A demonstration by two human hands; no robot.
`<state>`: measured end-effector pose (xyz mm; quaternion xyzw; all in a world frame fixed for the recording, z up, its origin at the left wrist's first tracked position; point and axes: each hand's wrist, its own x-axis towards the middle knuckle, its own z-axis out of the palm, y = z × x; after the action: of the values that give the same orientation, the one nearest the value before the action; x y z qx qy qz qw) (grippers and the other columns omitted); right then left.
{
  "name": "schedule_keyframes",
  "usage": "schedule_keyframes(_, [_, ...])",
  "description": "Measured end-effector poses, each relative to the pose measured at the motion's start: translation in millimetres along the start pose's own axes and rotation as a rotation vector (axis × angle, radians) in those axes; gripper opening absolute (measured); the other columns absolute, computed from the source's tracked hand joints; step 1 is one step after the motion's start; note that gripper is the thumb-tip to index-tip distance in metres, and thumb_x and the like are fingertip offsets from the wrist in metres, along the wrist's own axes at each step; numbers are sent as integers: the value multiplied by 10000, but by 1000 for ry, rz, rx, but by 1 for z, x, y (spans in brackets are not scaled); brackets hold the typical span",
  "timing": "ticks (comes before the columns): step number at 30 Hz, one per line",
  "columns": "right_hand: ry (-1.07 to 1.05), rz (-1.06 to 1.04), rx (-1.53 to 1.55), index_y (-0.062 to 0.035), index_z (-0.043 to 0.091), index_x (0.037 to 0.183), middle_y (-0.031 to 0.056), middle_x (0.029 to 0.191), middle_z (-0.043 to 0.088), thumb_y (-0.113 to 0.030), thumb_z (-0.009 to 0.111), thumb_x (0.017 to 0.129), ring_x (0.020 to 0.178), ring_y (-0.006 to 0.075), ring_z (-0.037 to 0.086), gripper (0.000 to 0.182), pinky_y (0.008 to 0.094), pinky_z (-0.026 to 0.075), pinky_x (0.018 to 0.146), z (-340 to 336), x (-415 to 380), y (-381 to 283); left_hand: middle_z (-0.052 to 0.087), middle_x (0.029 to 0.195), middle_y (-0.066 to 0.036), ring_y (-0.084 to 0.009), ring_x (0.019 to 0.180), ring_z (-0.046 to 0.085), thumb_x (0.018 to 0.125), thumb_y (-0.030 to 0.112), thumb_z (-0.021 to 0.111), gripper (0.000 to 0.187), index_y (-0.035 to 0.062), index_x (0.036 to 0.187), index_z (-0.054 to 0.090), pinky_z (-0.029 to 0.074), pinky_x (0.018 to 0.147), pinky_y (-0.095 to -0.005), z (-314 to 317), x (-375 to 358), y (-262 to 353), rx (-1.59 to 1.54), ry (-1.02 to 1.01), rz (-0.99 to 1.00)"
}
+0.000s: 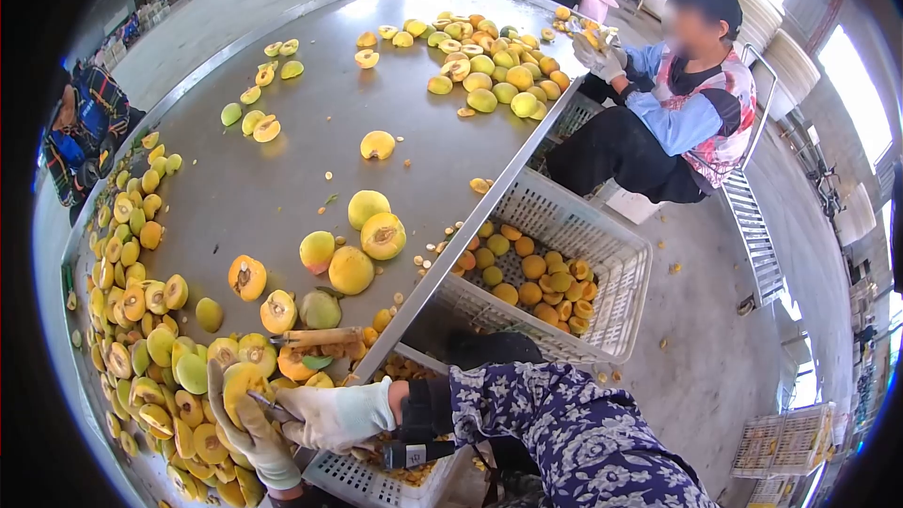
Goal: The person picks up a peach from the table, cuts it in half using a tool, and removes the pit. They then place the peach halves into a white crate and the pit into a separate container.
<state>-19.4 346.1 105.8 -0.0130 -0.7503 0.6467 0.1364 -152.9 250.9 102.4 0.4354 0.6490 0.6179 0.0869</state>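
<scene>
My left hand (252,433), in a pale work glove, is closed around a yellow peach half (244,386) at the near edge of the metal table (282,155). My right hand (331,416), gloved in white, grips a thin metal tool (270,403) whose tip meets the fruit; its handle is mostly hidden by the fingers. Just beyond my hands lies a wooden-handled tool (324,337) among peaches and a green leaf (317,362). Many cut peach halves (150,386), several showing their pits, are heaped to the left.
Below the table's right edge stands a white crate (602,315) holding peach halves. Another crate (376,478) sits beneath my right arm with orange scraps. Across the table a seated co-worker (691,85) handles fruit beside a peach pile (499,66). Stacked crates (785,437) stand at right.
</scene>
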Motion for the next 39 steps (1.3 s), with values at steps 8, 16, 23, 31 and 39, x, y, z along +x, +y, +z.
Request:
schedule_keyframes(8, [-116,352,588,-54,472,1091,-4,664,506,-162,487,965,489,74,488,166,232,404,411,-4,3,-11,493,1347,-159,-244,1163,522,985,357,498,593,-61,1390,383,443,967,-361,-12,9,1,-212,-56,-137])
schedule_keyframes(16, [-129,531,505,-35,480,1096,26,662,514,-202,469,979,527,70,536,204,228,426,423,-13,-2,-34,472,1364,-160,-246,1151,525,1003,245,457,511,-52,1408,362,446,959,-350,-9,10,4,-89,-38,-60])
schedule_keyframes(23, [95,221,8,8,527,1100,67,646,533,-156,522,949,506,168,534,223,309,420,445,2,4,-22,541,1308,-135,-206,1199,503,973,124,524,390,-28,1328,470,405,1016,-326,1,8,6,-208,106,-166])
schedule_keyframes(31, [-127,725,352,13,482,1044,54,721,517,-173,539,959,588,146,554,212,297,435,509,-15,17,-58,613,1191,-115,-158,1095,566,974,194,556,417,-41,1313,491,457,944,-290,-15,11,-6,209,-15,142])
schedule_keyframes(39, [-22,452,-56,17,444,947,168,721,558,-163,590,910,615,333,587,235,387,472,552,1,14,-55,610,1203,-131,-192,1099,577,967,156,543,383,-45,1291,510,464,936,-309,-16,8,14,-210,20,-136])
